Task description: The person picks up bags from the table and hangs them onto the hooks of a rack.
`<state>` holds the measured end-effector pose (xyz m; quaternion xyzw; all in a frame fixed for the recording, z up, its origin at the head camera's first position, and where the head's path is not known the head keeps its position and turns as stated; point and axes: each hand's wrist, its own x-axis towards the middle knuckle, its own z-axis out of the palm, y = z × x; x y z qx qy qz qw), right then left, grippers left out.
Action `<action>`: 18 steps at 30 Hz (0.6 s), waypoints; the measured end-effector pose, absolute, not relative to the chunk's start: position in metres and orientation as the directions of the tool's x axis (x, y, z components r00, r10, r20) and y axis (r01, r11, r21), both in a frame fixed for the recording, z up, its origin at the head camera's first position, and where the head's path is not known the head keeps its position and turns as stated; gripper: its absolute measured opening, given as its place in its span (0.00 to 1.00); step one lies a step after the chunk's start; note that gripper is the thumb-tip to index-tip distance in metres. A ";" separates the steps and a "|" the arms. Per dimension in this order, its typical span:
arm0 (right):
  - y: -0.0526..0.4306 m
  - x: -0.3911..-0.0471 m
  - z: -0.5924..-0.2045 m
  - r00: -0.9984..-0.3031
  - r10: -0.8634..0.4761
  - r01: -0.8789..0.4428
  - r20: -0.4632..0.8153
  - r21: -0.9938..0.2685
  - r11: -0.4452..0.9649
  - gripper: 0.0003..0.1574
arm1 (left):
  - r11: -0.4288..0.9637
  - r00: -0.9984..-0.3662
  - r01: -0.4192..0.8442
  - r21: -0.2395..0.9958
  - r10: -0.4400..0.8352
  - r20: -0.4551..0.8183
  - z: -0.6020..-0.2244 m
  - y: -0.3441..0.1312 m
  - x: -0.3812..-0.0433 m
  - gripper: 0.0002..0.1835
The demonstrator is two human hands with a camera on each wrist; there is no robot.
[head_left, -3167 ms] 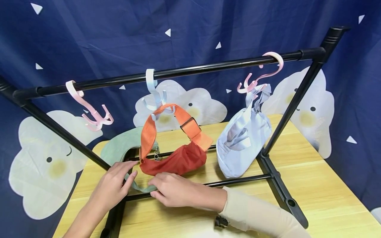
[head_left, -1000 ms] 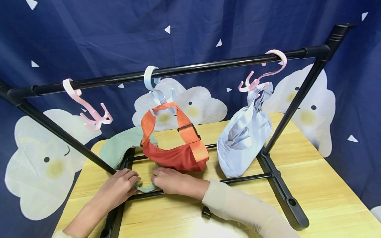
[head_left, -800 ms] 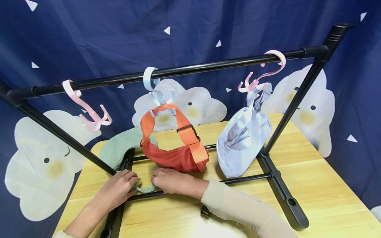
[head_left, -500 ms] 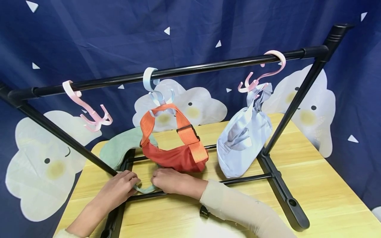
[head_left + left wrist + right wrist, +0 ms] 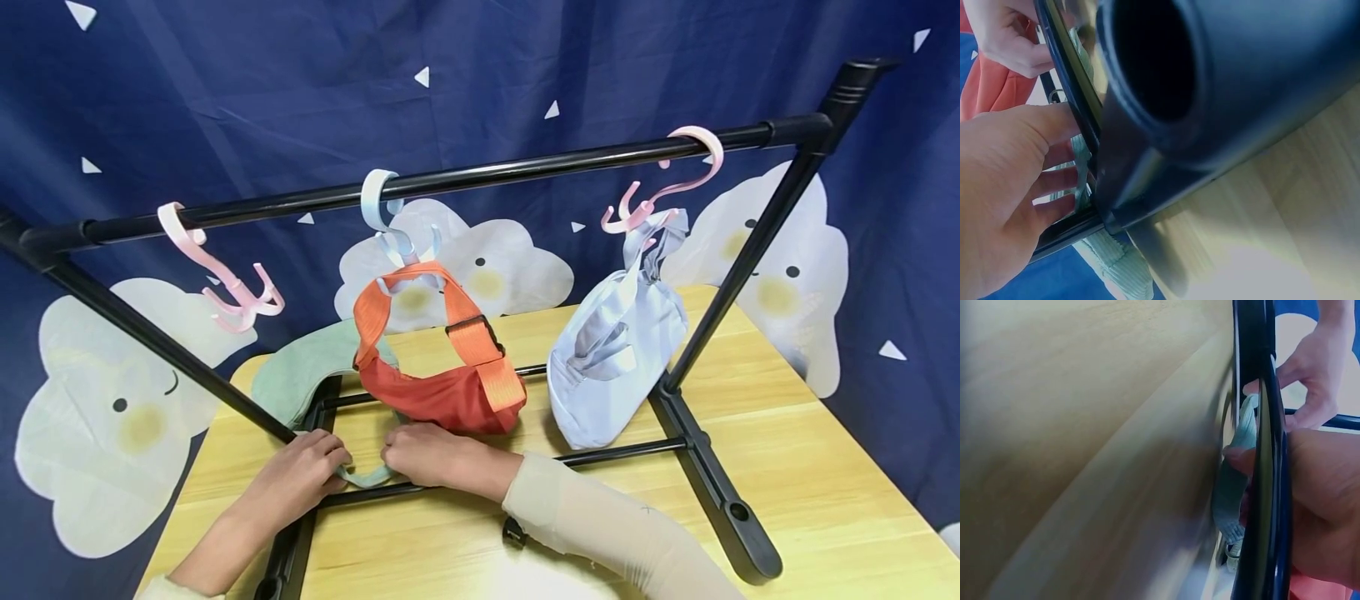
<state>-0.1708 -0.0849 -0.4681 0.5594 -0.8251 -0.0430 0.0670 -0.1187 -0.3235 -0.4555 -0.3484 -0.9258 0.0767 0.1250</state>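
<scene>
A sage-green corduroy shoulder bag (image 5: 296, 371) lies on the table at the rack's left end. Its strap (image 5: 367, 478) curves forward over the low front bar between both hands. My left hand (image 5: 303, 471) pinches the strap's left part; in the right wrist view its fingertips meet the strap (image 5: 1235, 481) near its upper end. My right hand (image 5: 427, 454) grips the strap a little further right, and part of that grip hides behind the bar. Just above the right hand hangs a red waist bag (image 5: 442, 400) with an orange strap, on a light blue hook (image 5: 375, 200).
A black rack (image 5: 525, 171) spans the wooden table (image 5: 795, 450). At its left a pink hook (image 5: 240, 300) hangs bare. A pale lilac bag (image 5: 615, 367) hangs from another pink hook (image 5: 637, 217) at the right. A black buckle (image 5: 513, 532) shows beside the right sleeve.
Since the oldest frame my left fingers, then spread, have closed in on the strap, and my right hand has shifted slightly. The red bag has swung round. Over the last second almost nothing moves.
</scene>
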 end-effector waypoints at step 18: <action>-0.080 -0.177 -0.466 -0.343 -0.934 -0.936 0.097 0.052 0.349 0.04 | 0.752 -0.714 0.626 -0.205 0.659 0.239 -0.453 -0.323 -0.120 0.10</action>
